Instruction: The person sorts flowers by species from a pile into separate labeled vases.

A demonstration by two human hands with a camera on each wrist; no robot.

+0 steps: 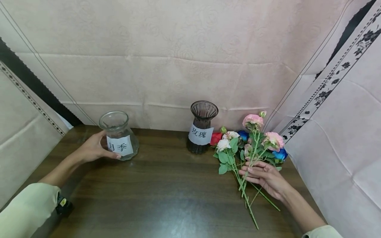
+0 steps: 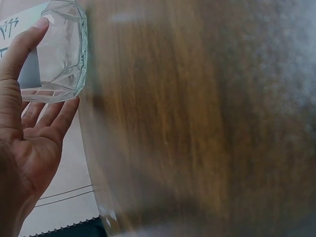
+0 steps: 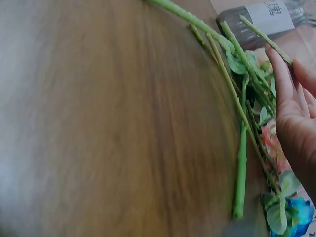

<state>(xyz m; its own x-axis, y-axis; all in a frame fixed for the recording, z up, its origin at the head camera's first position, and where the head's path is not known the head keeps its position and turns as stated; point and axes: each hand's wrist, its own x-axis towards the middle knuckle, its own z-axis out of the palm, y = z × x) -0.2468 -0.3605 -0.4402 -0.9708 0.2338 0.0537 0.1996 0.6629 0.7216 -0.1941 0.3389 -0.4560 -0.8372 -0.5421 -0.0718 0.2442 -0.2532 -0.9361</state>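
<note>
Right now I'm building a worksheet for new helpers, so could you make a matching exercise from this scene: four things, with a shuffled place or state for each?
Things
1. clear, round-bellied glass vase
2. dark, ribbed glass vase
3. red flower head
4. right hand

Places or states
A. just right of item 2 in the head view
B. pinching a slim green stem
C. gripped by the left hand
D. upright, touched by neither hand

Pairs: 1-C, 2-D, 3-A, 4-B
</note>
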